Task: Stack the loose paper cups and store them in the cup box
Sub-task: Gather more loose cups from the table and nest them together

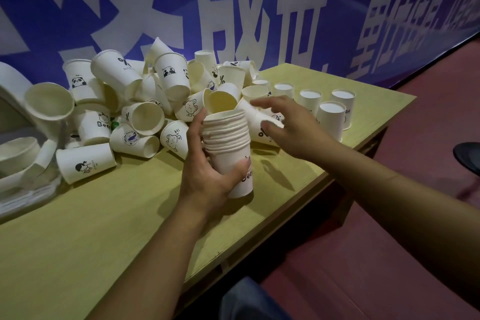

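My left hand [207, 163] grips a stack of several nested white paper cups [228, 143], held upright just above the yellow-green table [104, 228]. My right hand [291, 127] hovers to the right of the stack with fingers spread, over a cup lying on its side [259, 132]; it holds nothing. A big heap of loose printed cups [135, 101] lies tumbled behind and to the left. Several cups stand upside down [332, 117] in rows at the right. A white box-like container [15, 117] sits at the far left, partly cut off.
A blue banner with large white characters [233, 8] hangs right behind the table. The table's right edge [363, 148] drops to a reddish floor [415, 241]. A dark shoe [467, 158] shows at the far right. Bare tabletop lies in front of the heap.
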The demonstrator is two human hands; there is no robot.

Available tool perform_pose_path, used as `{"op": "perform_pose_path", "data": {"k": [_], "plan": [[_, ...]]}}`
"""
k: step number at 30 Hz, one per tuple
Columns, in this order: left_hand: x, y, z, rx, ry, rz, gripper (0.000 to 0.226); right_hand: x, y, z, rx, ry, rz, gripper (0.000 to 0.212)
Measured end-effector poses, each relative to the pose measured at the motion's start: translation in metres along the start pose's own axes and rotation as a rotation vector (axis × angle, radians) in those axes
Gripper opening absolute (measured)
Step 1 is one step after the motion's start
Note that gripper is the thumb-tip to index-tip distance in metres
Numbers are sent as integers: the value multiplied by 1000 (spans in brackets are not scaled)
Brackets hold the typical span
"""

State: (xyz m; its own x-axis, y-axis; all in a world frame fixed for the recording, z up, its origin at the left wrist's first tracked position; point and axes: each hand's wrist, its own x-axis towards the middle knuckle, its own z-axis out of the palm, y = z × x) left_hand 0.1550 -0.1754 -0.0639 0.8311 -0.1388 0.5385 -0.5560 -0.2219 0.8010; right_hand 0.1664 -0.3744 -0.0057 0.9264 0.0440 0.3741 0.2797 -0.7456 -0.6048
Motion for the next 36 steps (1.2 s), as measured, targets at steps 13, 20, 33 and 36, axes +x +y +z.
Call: {"op": "perform_pose_path", "data": {"k": [13,20,33,36], "plan": [[2,-2,-4,82,-37,8,101,16,45,18,-404,-142,37,95],[4,-4,-7,54,-11,13,104,13,47,18,90,27,71,89],[1,3,-7,-19,-220,-49,101,6,54,24,308,19,98,87],[-1,1,-6,11,-258,-57,103,5,55,26,249,-134,105,99]]}}
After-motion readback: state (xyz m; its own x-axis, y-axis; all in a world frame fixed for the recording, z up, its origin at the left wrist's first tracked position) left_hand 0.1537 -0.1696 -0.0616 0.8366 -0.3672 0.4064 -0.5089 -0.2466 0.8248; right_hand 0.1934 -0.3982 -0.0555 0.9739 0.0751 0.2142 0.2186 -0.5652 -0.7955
